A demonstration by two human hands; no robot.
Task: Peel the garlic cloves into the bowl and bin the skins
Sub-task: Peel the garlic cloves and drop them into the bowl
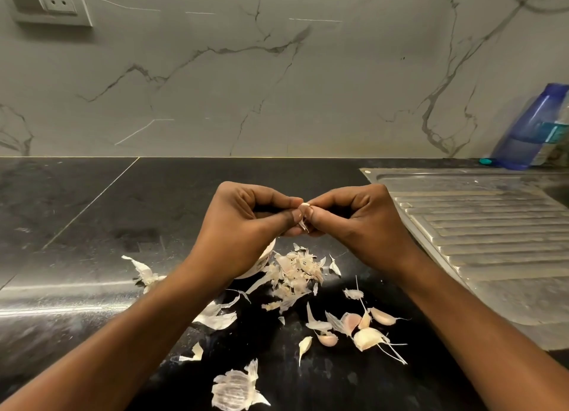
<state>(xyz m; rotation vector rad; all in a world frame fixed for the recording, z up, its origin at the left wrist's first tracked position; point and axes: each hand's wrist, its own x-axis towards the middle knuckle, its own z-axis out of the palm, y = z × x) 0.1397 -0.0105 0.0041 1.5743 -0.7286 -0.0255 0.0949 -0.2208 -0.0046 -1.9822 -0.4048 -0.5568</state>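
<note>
two hands, one held clove, one bowl

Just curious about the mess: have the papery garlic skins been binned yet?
No, a heap of pale papery garlic skins lies loose on the glossy black stone counter.

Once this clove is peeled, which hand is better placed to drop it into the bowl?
Left, probably. The bowl shows just beneath the left hand, partly hidden by its wrist. The right hand, also pinching the clove, is farther to the side.
</note>
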